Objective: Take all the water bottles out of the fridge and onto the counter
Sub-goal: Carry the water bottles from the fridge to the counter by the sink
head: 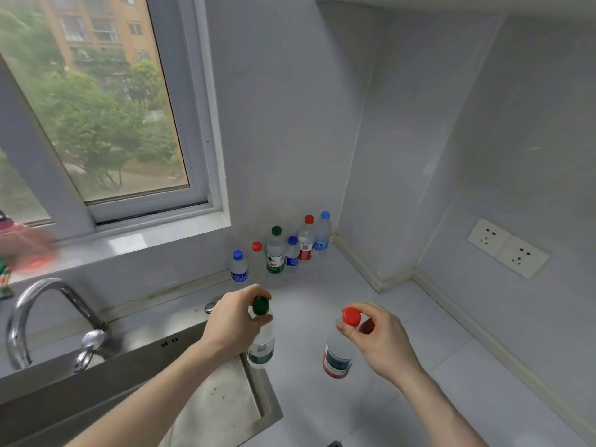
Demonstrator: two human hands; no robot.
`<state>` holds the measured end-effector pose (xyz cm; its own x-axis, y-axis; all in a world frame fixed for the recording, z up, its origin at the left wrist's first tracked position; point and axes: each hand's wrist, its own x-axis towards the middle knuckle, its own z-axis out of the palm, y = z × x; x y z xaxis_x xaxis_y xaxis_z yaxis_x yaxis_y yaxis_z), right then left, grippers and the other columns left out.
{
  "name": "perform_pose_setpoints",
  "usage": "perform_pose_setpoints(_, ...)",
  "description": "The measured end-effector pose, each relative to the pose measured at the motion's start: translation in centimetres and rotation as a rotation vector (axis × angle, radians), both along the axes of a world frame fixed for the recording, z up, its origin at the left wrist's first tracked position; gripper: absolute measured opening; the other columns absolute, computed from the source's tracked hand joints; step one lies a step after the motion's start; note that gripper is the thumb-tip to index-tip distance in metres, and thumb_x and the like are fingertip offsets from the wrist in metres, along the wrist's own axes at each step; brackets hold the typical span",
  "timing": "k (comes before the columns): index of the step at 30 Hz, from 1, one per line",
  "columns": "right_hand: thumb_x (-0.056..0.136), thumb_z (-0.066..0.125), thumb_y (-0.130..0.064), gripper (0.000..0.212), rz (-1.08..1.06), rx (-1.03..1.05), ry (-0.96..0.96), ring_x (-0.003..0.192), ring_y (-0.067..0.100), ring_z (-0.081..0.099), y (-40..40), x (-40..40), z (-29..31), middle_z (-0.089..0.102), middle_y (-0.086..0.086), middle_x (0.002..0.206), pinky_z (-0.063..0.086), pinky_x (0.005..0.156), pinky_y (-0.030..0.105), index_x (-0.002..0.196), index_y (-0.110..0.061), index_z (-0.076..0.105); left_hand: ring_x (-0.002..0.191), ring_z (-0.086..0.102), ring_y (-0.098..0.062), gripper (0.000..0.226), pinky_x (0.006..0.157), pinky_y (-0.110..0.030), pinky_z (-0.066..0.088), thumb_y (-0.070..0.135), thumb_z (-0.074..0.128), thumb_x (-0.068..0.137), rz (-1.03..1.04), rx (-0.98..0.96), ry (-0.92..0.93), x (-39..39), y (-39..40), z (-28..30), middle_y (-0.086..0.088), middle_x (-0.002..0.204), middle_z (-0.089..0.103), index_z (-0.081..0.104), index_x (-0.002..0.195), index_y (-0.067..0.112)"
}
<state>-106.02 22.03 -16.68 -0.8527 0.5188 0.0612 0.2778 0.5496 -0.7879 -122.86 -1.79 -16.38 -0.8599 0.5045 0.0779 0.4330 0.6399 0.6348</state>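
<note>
My left hand (233, 321) grips the neck of a green-capped water bottle (261, 348) with a green label, held upright over the counter (403, 366) beside the sink's right edge. A red-capped water bottle (337, 358) with a red label hangs upright from my right hand (379, 337), which pinches it just below the cap. Several more water bottles stand in a row against the back wall, among them a blue-capped one (238, 267), a green-capped one (275, 253) and a red-capped one (306, 240). The fridge is out of view.
A steel sink (193, 398) with a curved tap (38, 314) lies at the left. Above it is a window sill (129, 240) with blurred red items at its left end. Two wall sockets (508, 248) sit on the right wall.
</note>
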Motion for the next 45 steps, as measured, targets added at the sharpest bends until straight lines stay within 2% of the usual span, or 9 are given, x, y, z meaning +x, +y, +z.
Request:
perform_pose_setpoints(5, 0.086, 0.084, -0.042, 0.021, 0.070, -0.031, -0.035, 0.078, 0.003, 0.062, 2.4, -5.5, -1.9, 0.069, -0.020, 0.098, 0.047, 0.071, 0.017, 0.101, -0.039, 0.071, 0.098, 0.064, -0.016, 0.033, 0.084, -0.036, 0.055, 0.030, 0.086, 0.080, 0.104, -0.009, -0.029, -3.3, 2.7, -2.7, 0.015, 0.104, 0.071, 0.068, 0.107, 0.037)
perform_pose_setpoints(9, 0.086, 0.086, -0.036, 0.024, 0.098, -0.051, -0.057, 0.083, 0.004, 0.064, 3.8, -8.8, -3.4, 0.069, -0.019, 0.103, 0.046, 0.072, 0.014, 0.106, -0.036, 0.072, 0.092, 0.063, -0.014, 0.033, 0.074, -0.029, 0.048, 0.033, 0.086, 0.080, 0.152, -0.053, -0.030, -6.0, 3.7, -3.8, 0.015, 0.100, 0.069, 0.068, 0.107, 0.035)
perform_pose_setpoints(14, 0.086, 0.087, -0.027, 0.026, 0.147, -0.060, -0.107, 0.086, 0.003, 0.066, 5.0, -12.4, -4.7, 0.069, -0.017, 0.105, 0.045, 0.070, 0.010, 0.106, -0.032, 0.072, 0.093, 0.065, -0.022, 0.033, 0.077, -0.035, 0.055, 0.039, 0.083, 0.078, 0.213, -0.132, -0.011, -9.4, 4.9, -4.3, 0.014, 0.100, 0.070, 0.065, 0.106, 0.038)
perform_pose_setpoints(18, 0.085, 0.087, -0.027, 0.028, 0.172, -0.047, -0.142, 0.088, 0.003, 0.066, 5.7, -14.1, -5.3, 0.067, -0.019, 0.107, 0.047, 0.074, 0.011, 0.107, -0.034, 0.070, 0.097, 0.064, -0.026, 0.031, 0.076, -0.035, 0.053, 0.037, 0.081, 0.082, 0.198, -0.212, 0.053, -11.7, 6.1, -4.4, 0.010, 0.103, 0.071, 0.064, 0.108, 0.036)
perform_pose_setpoints(24, 0.084, 0.088, -0.026, 0.029, 0.170, -0.052, -0.154, 0.085, 0.003, 0.066, 6.9, -15.7, -5.6, 0.068, -0.020, 0.107, 0.047, 0.070, 0.011, 0.109, -0.033, 0.073, 0.095, 0.064, -0.028, 0.026, 0.076, -0.035, 0.053, 0.033, 0.079, 0.083, 0.239, -0.306, 0.021, -15.1, 7.0, -4.7, 0.005, 0.104, 0.070, 0.065, 0.106, 0.033)
perform_pose_setpoints(28, 0.083, 0.089, -0.026, 0.029, 0.188, -0.029, -0.158, 0.081, 0.003, 0.066, 7.4, -17.5, -5.8, 0.070, -0.018, 0.107, 0.046, 0.072, 0.012, 0.108, -0.032, 0.075, 0.097, 0.063, -0.027, 0.024, 0.073, -0.032, 0.047, 0.028, 0.076, 0.086, 0.253, -0.328, 0.018, -16.5, 7.8, -5.4, 0.005, 0.105, 0.069, 0.065, 0.108, 0.030)
perform_pose_setpoints(32, 0.083, 0.088, -0.026, 0.031, 0.224, 0.002, -0.164, 0.085, 0.002, 0.065, 7.5, -19.9, -5.4, 0.069, -0.018, 0.108, 0.045, 0.074, 0.011, 0.111, -0.032, 0.075, 0.098, 0.063, -0.027, 0.024, 0.071, -0.031, 0.043, 0.028, 0.073, 0.088, 0.276, -0.338, 0.027, -17.8, 8.2, -6.1, 0.005, 0.106, 0.070, 0.064, 0.111, 0.030)
perform_pose_setpoints(37, 0.084, 0.086, -0.025, 0.031, 0.245, 0.011, -0.121, 0.090, -0.002, 0.062, 6.9, -23.2, -4.7, 0.067, -0.019, 0.105, 0.042, 0.073, 0.009, 0.113, -0.032, 0.075, 0.097, 0.064, -0.029, 0.022, 0.072, -0.033, 0.046, 0.027, 0.070, 0.091, 0.288, -0.351, 0.043, -19.1, 8.1, -6.6, 0.002, 0.105, 0.070, 0.063, 0.112, 0.029)
perform_pose_setpoints(45, 0.085, 0.086, -0.022, 0.032, 0.289, -0.007, -0.123, 0.097, 0.013, 0.068, 4.4, -29.5, -5.3, 0.072, -0.011, 0.107, 0.057, 0.088, 0.030, 0.115, -0.029, 0.075, 0.093, 0.065, -0.029, 0.017, 0.072, -0.034, 0.050, 0.033, 0.070, 0.093, 0.268, -0.338, 0.084, -20.3, 8.2, -6.9, 0.003, 0.102, 0.072, 0.062, 0.108, 0.027)
